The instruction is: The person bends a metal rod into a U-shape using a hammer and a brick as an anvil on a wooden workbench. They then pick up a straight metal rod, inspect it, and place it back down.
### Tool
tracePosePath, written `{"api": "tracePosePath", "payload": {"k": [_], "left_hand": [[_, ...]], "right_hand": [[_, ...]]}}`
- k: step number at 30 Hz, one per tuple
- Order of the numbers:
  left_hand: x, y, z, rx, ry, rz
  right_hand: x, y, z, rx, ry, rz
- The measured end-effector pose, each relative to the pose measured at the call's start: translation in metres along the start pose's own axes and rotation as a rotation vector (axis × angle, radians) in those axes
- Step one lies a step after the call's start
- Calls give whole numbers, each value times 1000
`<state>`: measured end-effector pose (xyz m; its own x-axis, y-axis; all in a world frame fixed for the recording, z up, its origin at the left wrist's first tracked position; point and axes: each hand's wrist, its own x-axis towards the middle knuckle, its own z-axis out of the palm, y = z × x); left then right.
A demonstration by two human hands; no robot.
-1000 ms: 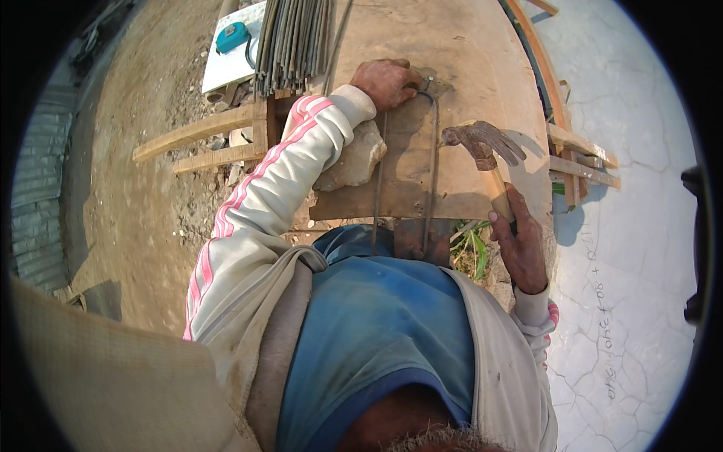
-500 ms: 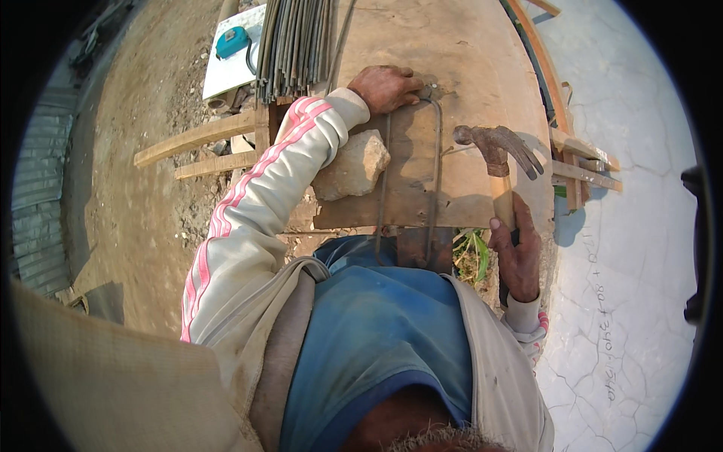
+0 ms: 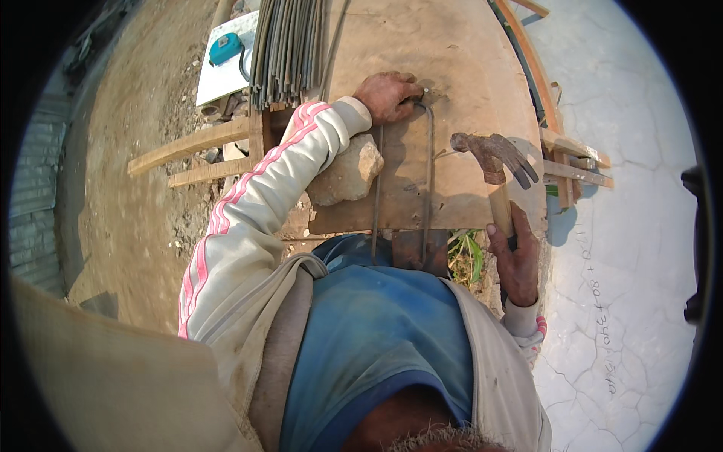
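1. Bent rod [image 3: 428, 173]: lies on the wooden board [image 3: 467, 60], centre of the frame. The long axis runs from top to bottom of the frame; the bend points to the upper edge, and two nearly parallel legs extend past the board's lower edge.
2. Left hand [image 3: 388, 97]: upper centre, fingers curled downward at the bend. Cannot tell whether they pinch the rod.
3. Right hand [image 3: 515, 256]: right of centre, wrapped around the handle of the hammer [image 3: 497, 192], thumb alongside.
4. Hammer: handle points up and slightly left; striking face points left, claw right and downward. The head is right of the rod.
5. Stone [image 3: 350, 172]: just left of the left leg.
6. White board [image 3: 215, 84]: upper left, bearing a teal tape measure [image 3: 225, 48]; rod bundle [image 3: 286, 56] just right.
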<state>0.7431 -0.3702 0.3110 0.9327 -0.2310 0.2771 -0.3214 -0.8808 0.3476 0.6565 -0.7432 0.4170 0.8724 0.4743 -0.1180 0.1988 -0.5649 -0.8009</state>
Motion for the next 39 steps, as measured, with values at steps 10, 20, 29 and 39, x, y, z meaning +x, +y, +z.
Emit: {"api": "tracePosePath", "payload": {"k": [10,20,29,39], "left_hand": [[1,-7,5,-78,4,7],[2,-8,8,-56,2,-25],[1,-5,5,-80,-15,-37],[1,-10,9,-96,22,-10]], "right_hand": [[2,-13,-4,-72,-67,-44],[-13,-33,-14,247,294,-265],[-7,-13,3,-153,-17,-163],[4,-5,8,-284,69,-413]]}}
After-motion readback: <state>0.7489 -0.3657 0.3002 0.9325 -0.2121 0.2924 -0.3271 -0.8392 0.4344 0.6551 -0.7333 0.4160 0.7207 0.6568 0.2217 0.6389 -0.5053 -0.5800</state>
